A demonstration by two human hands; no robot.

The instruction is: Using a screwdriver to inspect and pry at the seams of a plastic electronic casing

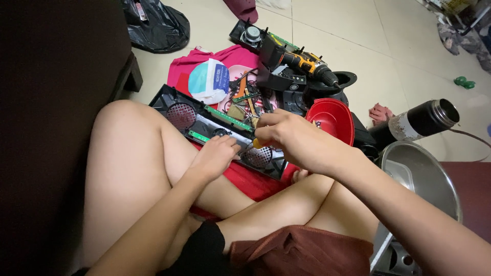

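Fingers of the right hand pinch together around a small orange-handled tool, most likely a screwdriver, whose tip is hidden behind the hand, while the left hand lies with fingers curled loosely on the near edge of a long black plastic speaker housing, pressing it down without gripping anything. That housing rests across the person's knee and a red cloth, in the middle of the scene, with round mesh grilles at each end and a narrow green circuit board running along it. It looks light and stiff, but the exposed board and thin wires seem fragile, so the safer hold is probably on the plastic rim and ends, away from the electronics. Just right of the hands sits a red plastic bowl; farther off lie a yellow and black cordless drill, a loose round speaker driver and a white and teal packet on pink fabric. To the right stand a black and steel flask and a metal pot lid; a black plastic bag sits far left. Room is tight: the bare legs hem the housing on the near side, clutter crowds the far edge, and open tile floor lies only beyond, to the far right.
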